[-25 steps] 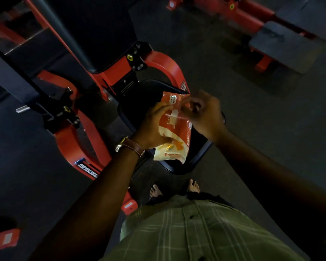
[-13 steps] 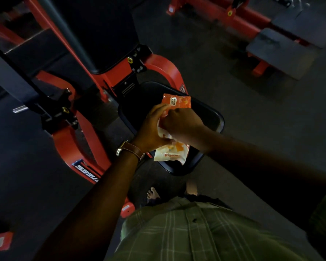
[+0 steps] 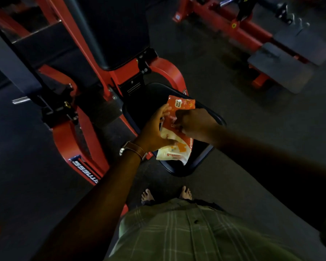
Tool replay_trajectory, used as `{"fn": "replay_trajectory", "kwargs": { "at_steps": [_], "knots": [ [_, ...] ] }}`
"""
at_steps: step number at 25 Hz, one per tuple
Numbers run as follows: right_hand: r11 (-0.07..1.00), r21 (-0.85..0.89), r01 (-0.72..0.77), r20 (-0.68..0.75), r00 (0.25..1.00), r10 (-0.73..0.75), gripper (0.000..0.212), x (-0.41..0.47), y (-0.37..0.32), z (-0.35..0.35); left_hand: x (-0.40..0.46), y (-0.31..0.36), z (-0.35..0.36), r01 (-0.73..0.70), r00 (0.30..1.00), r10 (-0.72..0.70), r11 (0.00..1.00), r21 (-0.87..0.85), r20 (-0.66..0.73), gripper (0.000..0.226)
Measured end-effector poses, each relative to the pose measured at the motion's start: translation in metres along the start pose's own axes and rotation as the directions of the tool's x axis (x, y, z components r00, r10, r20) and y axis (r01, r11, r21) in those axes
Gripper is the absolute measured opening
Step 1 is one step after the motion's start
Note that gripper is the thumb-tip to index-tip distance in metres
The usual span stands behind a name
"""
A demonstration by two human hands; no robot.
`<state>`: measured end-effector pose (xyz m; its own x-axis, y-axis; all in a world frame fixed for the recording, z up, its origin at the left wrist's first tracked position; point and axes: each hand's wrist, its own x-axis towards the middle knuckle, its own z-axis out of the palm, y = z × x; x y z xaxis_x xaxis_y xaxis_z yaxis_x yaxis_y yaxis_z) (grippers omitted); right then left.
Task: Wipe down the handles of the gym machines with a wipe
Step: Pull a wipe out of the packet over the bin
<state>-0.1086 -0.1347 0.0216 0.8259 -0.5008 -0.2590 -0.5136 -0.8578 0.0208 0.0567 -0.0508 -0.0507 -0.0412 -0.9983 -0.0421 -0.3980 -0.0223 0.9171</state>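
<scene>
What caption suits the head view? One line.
Left hand holds a wipes packet over a gym seat; right hand pinches its front.

Dark floor [image 3: 224, 91] carries a red gym machine [image 3: 68, 140] at ten o'clock and bare feet [image 3: 184, 193] at six.

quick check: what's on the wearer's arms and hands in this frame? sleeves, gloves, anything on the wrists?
Both forearms are bare: no sleeves reach them and no gloves are worn. The left hand has a wristwatch at its wrist, with a brown strap and a pale metallic case. The right hand shows no ring or band, though its wrist is dim. A green plaid shirt covers the torso.
</scene>
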Motion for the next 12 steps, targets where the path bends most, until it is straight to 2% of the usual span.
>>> {"fn": "replay_trajectory", "kwargs": {
  "at_steps": [4,7,10,12],
  "knots": [
    [0.955,-0.224,0.196,0.047,0.981,-0.191,0.029,0.009,-0.002,-0.008,0.0,-0.002,0.001,-0.002,1.0,0.002,1.0,-0.009,-0.003,0.125],
    [0.875,-0.36,0.324,0.135,0.946,-0.294,0.036,0.013,-0.006,-0.01,0.0,-0.001,0.001,0.001,1.0,-0.001,1.0,-0.017,-0.012,0.124],
    [0.857,-0.386,0.342,0.118,0.94,-0.321,0.037,0.009,0.002,-0.009,-0.001,-0.001,0.001,0.007,1.0,-0.007,1.0,-0.017,-0.012,0.124],
    [0.875,-0.377,0.303,0.083,0.952,-0.294,0.036,0.003,0.009,-0.004,-0.002,-0.001,0.0,0.01,1.0,-0.01,1.0,-0.011,-0.013,0.124]
  ]
}}
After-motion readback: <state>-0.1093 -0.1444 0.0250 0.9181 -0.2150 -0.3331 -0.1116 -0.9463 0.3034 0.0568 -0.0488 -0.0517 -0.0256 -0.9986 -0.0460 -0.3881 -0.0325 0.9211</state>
